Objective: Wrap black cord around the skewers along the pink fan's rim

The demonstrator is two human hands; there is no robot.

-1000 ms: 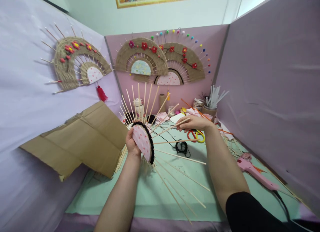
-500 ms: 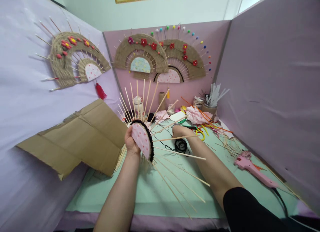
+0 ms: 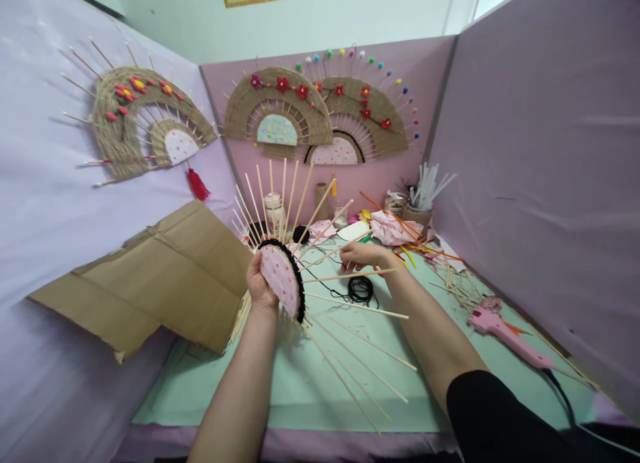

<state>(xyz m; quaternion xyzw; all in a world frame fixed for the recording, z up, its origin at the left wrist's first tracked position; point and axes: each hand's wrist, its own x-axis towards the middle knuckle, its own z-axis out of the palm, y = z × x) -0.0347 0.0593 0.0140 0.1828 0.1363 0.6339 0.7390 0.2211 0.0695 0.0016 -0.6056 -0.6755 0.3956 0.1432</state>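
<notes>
Bamboo skewers fan out from a pink spotted half-disc [image 3: 280,280] edged in black cord, held upright above the surface by the left hand [image 3: 259,283]. Its fingers are closed around the flat edge of the half-disc, thumb on the near face. The skewers [image 3: 350,306] radiate up, right and down over the mint-green mat [image 3: 300,376] covering the surface.

The right hand [image 3: 364,253] reaches forward beyond the fan, palm down, fingers loosely curled near the tip of one skewer; whether they actually pinch it or something under them cannot be told. Just in front of this hand lies a coil of black cord [image 3: 360,290] on the mat.

A sheet of brown cardboard [image 3: 150,276] leans against the left partition. A pink glue gun [image 3: 505,333] lies on the mat to the right, well apart from both hands. Loose sticks, pink cloth [image 3: 395,228] and a pot of white strips [image 3: 425,200] crowd the far corner. Three finished jute fans with red flowers [image 3: 280,110] hang on the partitions.
</notes>
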